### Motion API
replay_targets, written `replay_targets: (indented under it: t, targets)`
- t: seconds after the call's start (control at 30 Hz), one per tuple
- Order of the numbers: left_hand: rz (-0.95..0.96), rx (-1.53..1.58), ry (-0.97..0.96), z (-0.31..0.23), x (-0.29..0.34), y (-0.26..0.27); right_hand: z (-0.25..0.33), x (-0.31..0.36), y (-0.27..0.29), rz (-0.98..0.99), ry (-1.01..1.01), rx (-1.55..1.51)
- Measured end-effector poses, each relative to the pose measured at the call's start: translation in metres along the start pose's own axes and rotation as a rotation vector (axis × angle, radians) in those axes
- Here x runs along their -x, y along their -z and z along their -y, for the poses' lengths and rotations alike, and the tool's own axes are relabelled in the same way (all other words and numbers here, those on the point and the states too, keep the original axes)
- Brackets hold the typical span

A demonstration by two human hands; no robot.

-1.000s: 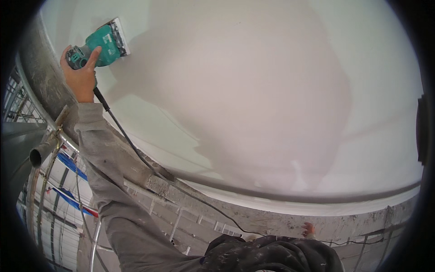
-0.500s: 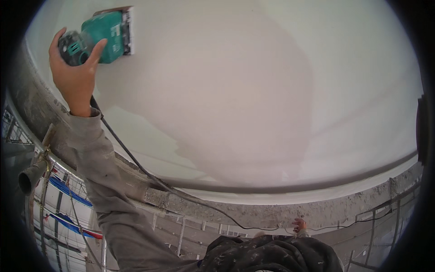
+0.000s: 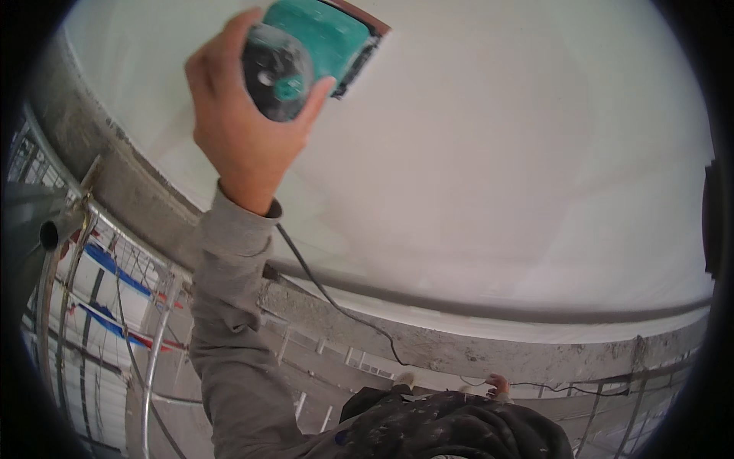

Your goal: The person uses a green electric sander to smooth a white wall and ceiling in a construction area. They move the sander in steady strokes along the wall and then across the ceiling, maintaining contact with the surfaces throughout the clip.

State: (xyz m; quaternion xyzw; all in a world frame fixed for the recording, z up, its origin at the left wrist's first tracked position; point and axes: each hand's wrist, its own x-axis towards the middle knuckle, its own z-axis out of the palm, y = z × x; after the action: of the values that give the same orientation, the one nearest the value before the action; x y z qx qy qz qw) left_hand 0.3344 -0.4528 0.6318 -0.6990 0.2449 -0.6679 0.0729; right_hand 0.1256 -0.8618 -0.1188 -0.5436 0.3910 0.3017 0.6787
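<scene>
My left hand (image 3: 256,145) is wrapped around the dark rounded body of a teal electric sander (image 3: 325,34), thumb on the right side and fingers on the left. The sander's flat base, edged with reddish-brown abrasive sheet, lies against the pale wall (image 3: 474,168) at the upper left. From below my wrist a black power cord (image 3: 310,275) trails down to the right. Low in the picture, my right hand (image 3: 498,384) is small and partly hidden beyond my dark, dust-specked clothing. Its fingers look curled; the cord shows on both sides, but I cannot make out what they hold.
A rough concrete ledge (image 3: 489,350) runs along the wall's lower edge. Metal scaffold poles (image 3: 157,356), mesh and an open pipe end (image 3: 50,236) stand at the left. Blue and red material (image 3: 115,268) shows beyond the poles. A dark object (image 3: 711,218) sits at the right rim.
My left hand has carried the sander to the right along the wall, and the sander appears larger and more tilted. The cord has shifted with it. My right hand has barely moved.
</scene>
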Motion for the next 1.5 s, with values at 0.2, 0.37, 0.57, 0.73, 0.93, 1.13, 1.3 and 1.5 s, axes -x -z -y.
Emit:
replay_targets:
  t: [0.2, 0.37, 0.57, 0.73, 0.93, 1.13, 1.3, 1.5]
  targets:
    - [0.003, -0.099, 0.035, -0.021, 0.004, -0.001, 0.055, -0.010, 0.114, -0.139, 0.070, 0.091]
    - [-0.029, -0.137, 0.156, -0.005, -0.001, -0.001, 0.071, -0.015, 0.171, -0.125, 0.158, -0.008]
    - [0.033, -0.127, 0.090, -0.042, 0.027, -0.007, 0.055, -0.024, 0.173, -0.094, 0.041, 0.041]
    - [0.036, -0.168, 0.183, -0.016, 0.018, -0.001, 0.069, -0.009, 0.126, 0.006, 0.033, 0.100]
    - [0.051, -0.079, 0.145, -0.036, 0.034, -0.003, 0.094, -0.031, 0.108, 0.027, 0.164, 0.141]
    - [0.033, -0.151, 0.083, -0.028, 0.009, -0.004, 0.107, -0.037, 0.101, 0.036, 0.184, 0.081]
    - [-0.044, -0.081, 0.232, -0.011, 0.002, -0.006, 0.091, -0.037, 0.099, 0.058, 0.122, 0.104]
    - [0.023, -0.048, 0.128, -0.061, 0.022, -0.011, 0.079, -0.027, 0.103, 0.049, 0.065, 0.085]
